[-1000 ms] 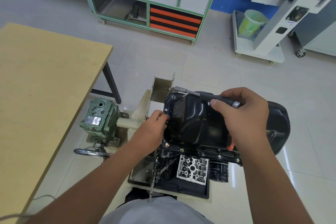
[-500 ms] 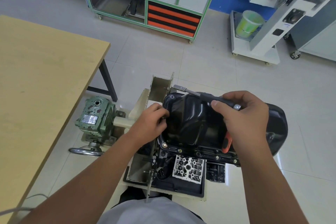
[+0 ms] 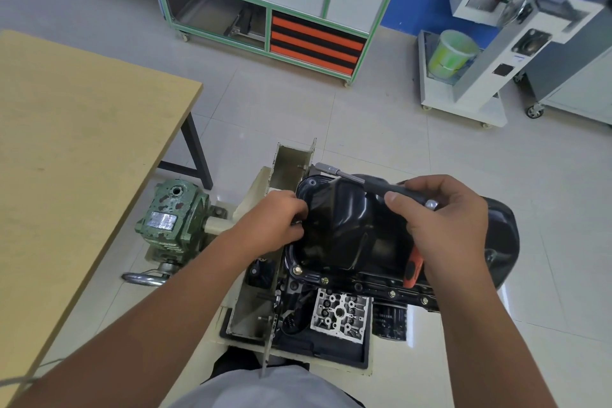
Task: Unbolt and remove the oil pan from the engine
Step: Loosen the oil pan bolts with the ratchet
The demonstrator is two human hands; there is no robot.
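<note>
A glossy black oil pan [image 3: 337,228] sits bottom-up on the engine [image 3: 341,311], which is mounted on a cream stand. Brass-coloured bolts [image 3: 325,280] line the pan's near flange. My left hand [image 3: 278,222] is at the pan's left rim, fingers curled and pinching a small bolt there. My right hand [image 3: 443,225] grips a socket driver [image 3: 351,177] with a black and orange handle. Its metal shaft lies across the pan, and the socket tip reaches the far left corner.
A green gearbox [image 3: 172,215] with a hand crank [image 3: 145,276] stands left of the stand. A wooden table [image 3: 66,156] fills the left side. A green-framed cabinet [image 3: 275,7] and a white wheeled machine [image 3: 490,53] stand across the tiled floor.
My left hand's fingers have curled tighter at the pan's left rim. My right hand and the driver have stayed nearly still. The view has shifted slightly.
</note>
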